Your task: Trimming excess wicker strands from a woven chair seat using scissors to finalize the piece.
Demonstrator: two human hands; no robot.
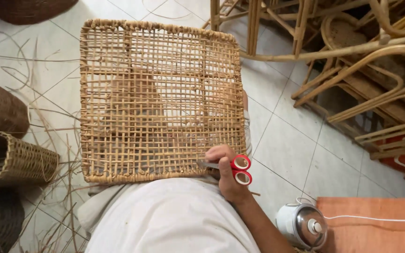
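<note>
The right hand (228, 171) is clenching its grip around a pair of red-handled scissors (233, 168), fingers threaded through the loops, with the short blades pointing in toward the near right corner of the woven rattan panel (158, 100). That panel is lying flat across the person's lap, its near edge resting against the white shirt (174, 220). The left hand is not showing anywhere, so whether its grip is released or holding cannot be told; it may be under the panel.

Judging by the blades' place, loose strand ends at the panel's near edge are being trimmed. Doing this well likely means keeping the blade tips close along the border braid, snipping only stray ends and not the binding wraps, and keeping the panel steady on the lap.

Right of the panel's near corner, a small white cooker pot with a metal lid (302, 225) is sitting on the tiled floor (287, 150); its contents are hidden. Left of the panel, a woven basket (17, 159) is lying on its side, its inside not visible, amid loose rattan strands (48, 131). Beyond the panel's far right corner, bare rattan chair frames (352, 56) are standing stacked together.
</note>
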